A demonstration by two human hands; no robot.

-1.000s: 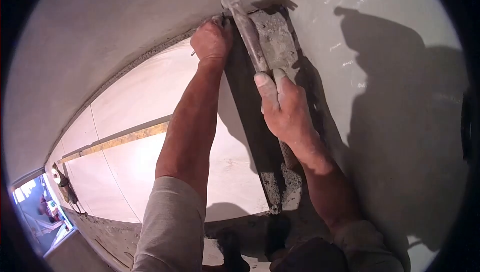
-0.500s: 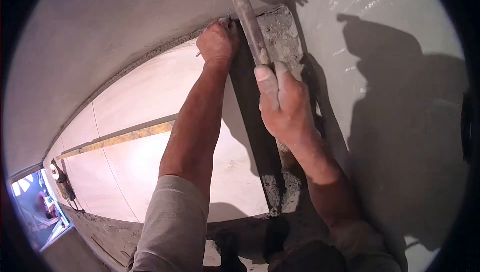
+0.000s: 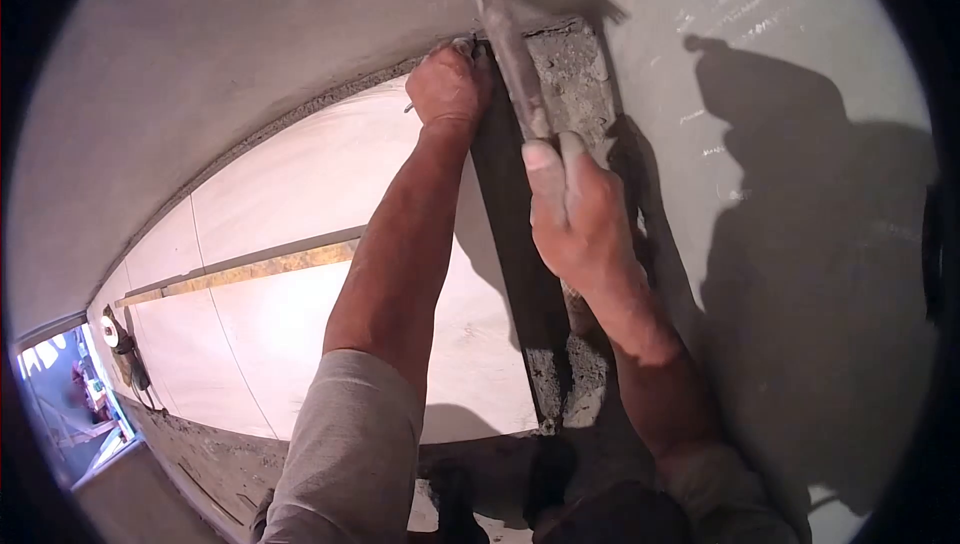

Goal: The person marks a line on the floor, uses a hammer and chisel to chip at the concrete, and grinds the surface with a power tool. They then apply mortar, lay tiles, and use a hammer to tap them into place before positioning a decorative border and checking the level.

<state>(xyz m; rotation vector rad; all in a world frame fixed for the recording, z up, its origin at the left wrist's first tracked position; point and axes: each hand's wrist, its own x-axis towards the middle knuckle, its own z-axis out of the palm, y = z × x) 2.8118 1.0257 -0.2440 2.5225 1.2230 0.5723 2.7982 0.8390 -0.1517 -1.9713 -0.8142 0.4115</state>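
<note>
My right hand is wrapped round the handle of a hammer-like tool, whose blurred head lies at the top of the view. My left hand is closed at the upper corner of the pale tiles, by the wall's edge. A thin tip pokes out beside its fingers; the rest of what it grips is hidden. Beside the tiles runs a dark strip, with rough mortar to its right.
A long yellowish bar lies across the tiles. A round tool with a cord is at the far left, near a bright opening. Grey walls rise at the right and top.
The view has shifted slightly, so both hands appear a little further right. The tool's head is more blurred. Both hands keep their grip.
</note>
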